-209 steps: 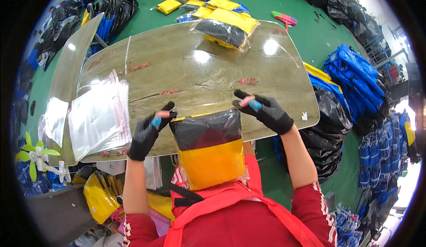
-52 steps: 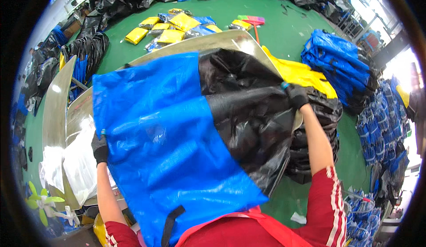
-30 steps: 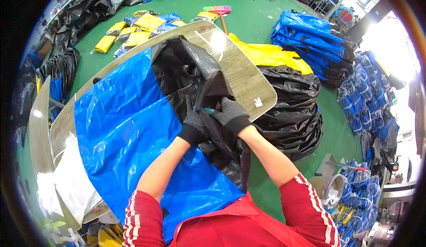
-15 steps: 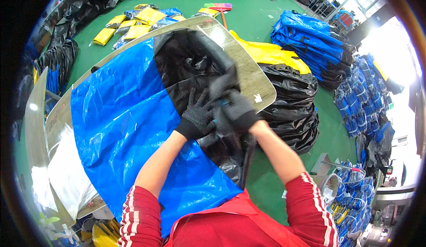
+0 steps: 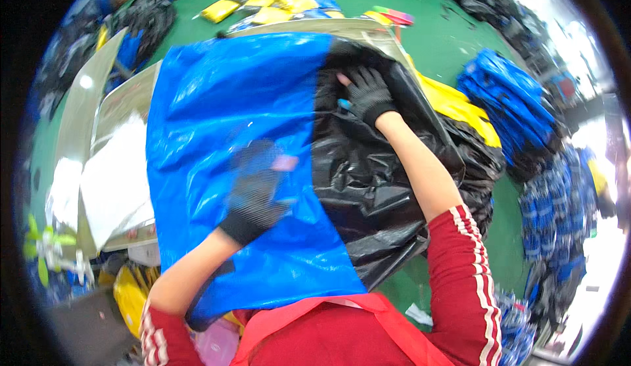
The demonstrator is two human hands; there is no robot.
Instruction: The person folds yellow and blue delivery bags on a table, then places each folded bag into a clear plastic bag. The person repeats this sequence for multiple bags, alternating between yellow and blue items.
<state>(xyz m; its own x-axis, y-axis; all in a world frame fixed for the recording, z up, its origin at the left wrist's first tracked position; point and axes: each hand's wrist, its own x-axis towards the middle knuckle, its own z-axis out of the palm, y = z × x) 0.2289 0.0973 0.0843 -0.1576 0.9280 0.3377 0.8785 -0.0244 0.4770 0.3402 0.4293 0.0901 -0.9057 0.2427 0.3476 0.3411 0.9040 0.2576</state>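
Note:
A large blue and black plastic sheet [image 5: 223, 116] is spread over the table. Its blue part lies on the left, and the wrinkled black part [image 5: 368, 188] is on the right. My right hand [image 5: 369, 93], in a dark dotted glove with a bare thumb tip, rests on the upper black part with its fingers spread. Over the middle of the blue part is my left hand [image 5: 253, 188], gloved alike and blurred by motion. Its fingers look stretched out and its thumb stands apart; whether it touches the sheet I cannot tell.
Yellow and blue packets [image 5: 269, 4] and a red broom head [image 5: 394, 16] lie on the green floor beyond the table. Stacked yellow-black sheets [image 5: 460, 110] and a blue bundle [image 5: 503, 96] are to the right. White sheeting [image 5: 118, 182] covers the left side.
My hands have come apart: the right went up across the black part, the left shifted onto the blue. The bunched black part now lies flatter and wider to the right. The view has swung.

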